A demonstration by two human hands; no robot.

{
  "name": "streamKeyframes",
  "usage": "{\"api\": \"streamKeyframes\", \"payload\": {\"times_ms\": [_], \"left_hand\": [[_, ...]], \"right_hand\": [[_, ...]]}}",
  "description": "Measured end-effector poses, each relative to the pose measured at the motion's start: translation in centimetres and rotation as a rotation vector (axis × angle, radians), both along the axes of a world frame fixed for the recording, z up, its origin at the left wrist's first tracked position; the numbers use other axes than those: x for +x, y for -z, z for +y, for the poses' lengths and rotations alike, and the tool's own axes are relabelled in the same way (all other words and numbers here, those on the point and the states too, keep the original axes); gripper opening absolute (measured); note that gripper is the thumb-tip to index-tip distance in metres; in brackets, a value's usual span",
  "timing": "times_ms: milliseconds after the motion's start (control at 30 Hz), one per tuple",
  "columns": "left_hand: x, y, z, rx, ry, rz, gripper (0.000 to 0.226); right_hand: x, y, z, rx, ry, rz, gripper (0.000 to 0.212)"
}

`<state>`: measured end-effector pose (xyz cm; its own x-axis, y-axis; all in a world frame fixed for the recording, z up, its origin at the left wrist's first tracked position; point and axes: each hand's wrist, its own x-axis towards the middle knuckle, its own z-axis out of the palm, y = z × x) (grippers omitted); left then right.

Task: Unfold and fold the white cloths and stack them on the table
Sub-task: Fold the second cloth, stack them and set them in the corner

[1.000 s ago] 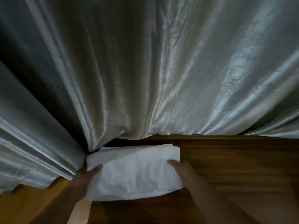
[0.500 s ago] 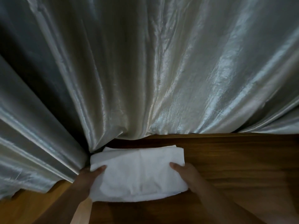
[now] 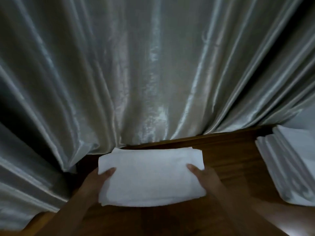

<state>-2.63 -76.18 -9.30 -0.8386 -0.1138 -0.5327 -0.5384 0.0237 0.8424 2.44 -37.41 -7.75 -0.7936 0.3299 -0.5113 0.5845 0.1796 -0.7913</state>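
A folded white cloth lies over the dark wooden table, near the table's far edge. My left hand grips its left end, thumb on top and fingers hidden beneath. My right hand grips the right end the same way. Whether the cloth rests on the table or is lifted slightly, I cannot tell. A stack of folded white cloths sits at the right edge of the view.
A shiny grey curtain hangs right behind the table and drapes down past its left side. Bare wood shows between the held cloth and the stack.
The view has swung to the right, bringing the stack of cloths into sight. The held cloth sits more to the right in view; both hands keep their grip.
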Motion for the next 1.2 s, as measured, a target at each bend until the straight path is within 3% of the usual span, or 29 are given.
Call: {"api": "streamKeyframes", "payload": {"times_ms": [267, 367, 433, 600, 867, 1067, 1200], "left_hand": [[4.3, -4.9, 16.4, -0.013, 0.084, -0.029, 0.043], [5.9, -6.5, 23.4, -0.026, 0.103, -0.029, 0.039], [6.7, -7.4, 27.9, -0.034, 0.11, -0.027, 0.043], [7.2, -9.4, 37.8, -0.024, 0.181, -0.013, 0.046], [2.3, -10.4, 49.2, -0.01, 0.349, 0.04, 0.076], [-2.3, -11.7, 57.3, 0.07, 0.574, 0.064, 0.079], [-5.1, -12.3, 61.6, 0.068, 0.696, -0.047, 0.1]], "right_hand": [[7.5, -3.0, 15.1, -0.07, 0.093, 0.017, 0.05], [9.9, -4.5, 21.5, -0.082, 0.115, 0.067, 0.044], [11.3, -5.4, 25.4, -0.059, 0.126, 0.066, 0.037], [14.0, -6.8, 34.4, -0.01, 0.196, 0.064, 0.046], [16.5, -9.0, 43.1, -0.01, 0.341, 0.122, 0.032], [17.8, -8.9, 47.8, -0.143, 0.504, 0.147, 0.056], [19.0, -8.8, 49.8, -0.263, 0.615, 0.101, 0.06]]}}
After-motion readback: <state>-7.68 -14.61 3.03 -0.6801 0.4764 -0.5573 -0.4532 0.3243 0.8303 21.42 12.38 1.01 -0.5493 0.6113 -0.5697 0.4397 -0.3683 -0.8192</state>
